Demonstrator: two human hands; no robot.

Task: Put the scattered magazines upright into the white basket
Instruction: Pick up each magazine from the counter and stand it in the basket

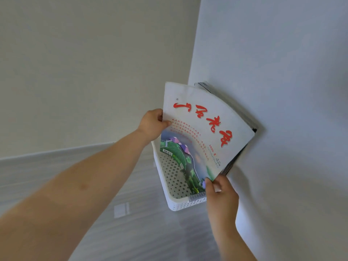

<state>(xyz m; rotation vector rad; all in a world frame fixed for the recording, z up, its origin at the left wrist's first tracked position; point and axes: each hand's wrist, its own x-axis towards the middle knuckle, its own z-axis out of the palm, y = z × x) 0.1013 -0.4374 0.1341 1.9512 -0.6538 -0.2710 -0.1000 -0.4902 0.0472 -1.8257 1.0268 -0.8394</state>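
I see left hand (153, 125) pinching the magazine stack (205, 129) at its left edge, right hand (220, 191) gripping its lower corner, stack standing tilted in the white basket (180, 204), against the wall (282, 91)

Beige wall (84, 63) left, pale blue-grey wall (282, 72) right, grey wood-grain floor (131, 232), grey baseboard (47, 157). Soft even light.

Both hands on the stack of magazines (205, 129) — left hand (153, 124) grips the far edge, right hand (219, 191) pinches the near corner. The stack stands in the white basket (175, 185) on the floor, leaning against the wall (282, 72).
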